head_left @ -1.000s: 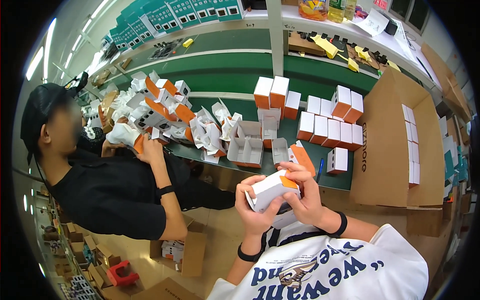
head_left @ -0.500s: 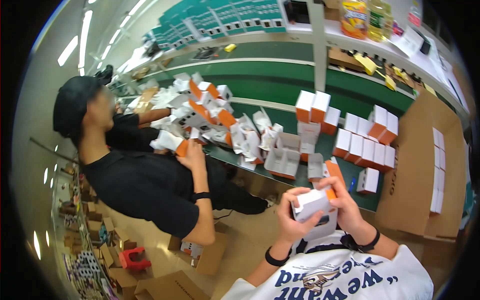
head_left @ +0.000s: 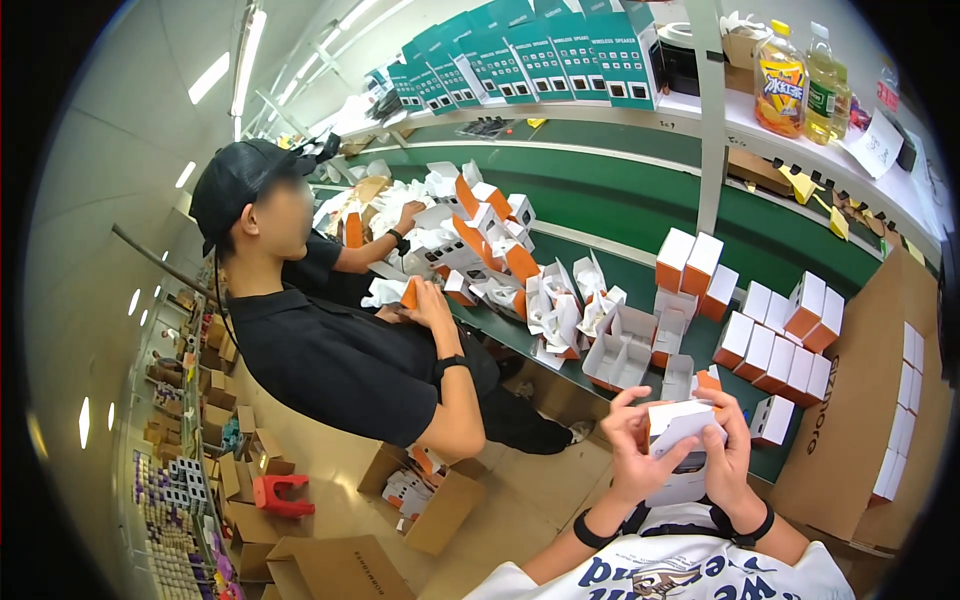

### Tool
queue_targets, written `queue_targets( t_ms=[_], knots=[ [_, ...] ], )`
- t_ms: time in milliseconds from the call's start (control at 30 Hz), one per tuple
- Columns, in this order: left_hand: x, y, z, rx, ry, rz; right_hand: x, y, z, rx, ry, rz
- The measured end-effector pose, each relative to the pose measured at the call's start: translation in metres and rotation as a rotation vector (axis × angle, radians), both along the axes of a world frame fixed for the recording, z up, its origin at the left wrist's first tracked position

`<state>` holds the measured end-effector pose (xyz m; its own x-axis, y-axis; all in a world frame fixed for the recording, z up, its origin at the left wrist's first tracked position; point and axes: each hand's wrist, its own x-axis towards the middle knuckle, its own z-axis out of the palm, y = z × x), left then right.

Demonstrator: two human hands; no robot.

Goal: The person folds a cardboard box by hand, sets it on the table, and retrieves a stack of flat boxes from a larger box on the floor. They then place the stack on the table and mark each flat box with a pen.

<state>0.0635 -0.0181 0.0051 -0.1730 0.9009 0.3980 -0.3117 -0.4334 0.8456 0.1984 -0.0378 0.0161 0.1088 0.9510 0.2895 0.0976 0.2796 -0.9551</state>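
Close to my body, both hands grip a small white box [head_left: 677, 424] whose end flap stands up toward me. My left hand [head_left: 632, 452] is closed around its left side, with the thumb on the white card. On the other side, my right hand [head_left: 729, 450] has its fingers wrapped behind the box and its thumb against the flap. The lower part of the box shows below my thumbs. Just beyond my hands are an empty white carton insert [head_left: 678, 375] and a single white box [head_left: 771, 420] on the green bench.
White-and-orange boxes [head_left: 768, 357] stand in rows at the right, beside a large brown carton [head_left: 850, 440]. A divided white tray [head_left: 613, 362] and a heap of opened boxes [head_left: 470, 225] lie left. A co-worker in black [head_left: 340, 350] stands there. Bottles [head_left: 780, 85] stand on the shelf.
The view has swung left, so the scene sits further right and lower. The box has turned in my hands and its white flap now stands up under my right thumb.
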Motion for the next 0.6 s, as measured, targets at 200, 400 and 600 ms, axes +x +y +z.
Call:
queue_targets(
  t_ms=[200, 400, 600],
  knots=[
    [-0.007, 0.011, -0.033, 0.066, 0.494, -0.058, 0.006, 0.011, -0.002, 0.037, -0.008, -0.061],
    [0.015, 0.015, -0.010, 0.145, 0.444, 0.075, 0.012, 0.022, -0.014, -0.155, 0.293, -0.033],
    [0.022, 0.013, -0.019, 0.092, 0.736, 0.078, 0.025, 0.029, -0.037, -0.262, 0.384, -0.028]
  ],
)
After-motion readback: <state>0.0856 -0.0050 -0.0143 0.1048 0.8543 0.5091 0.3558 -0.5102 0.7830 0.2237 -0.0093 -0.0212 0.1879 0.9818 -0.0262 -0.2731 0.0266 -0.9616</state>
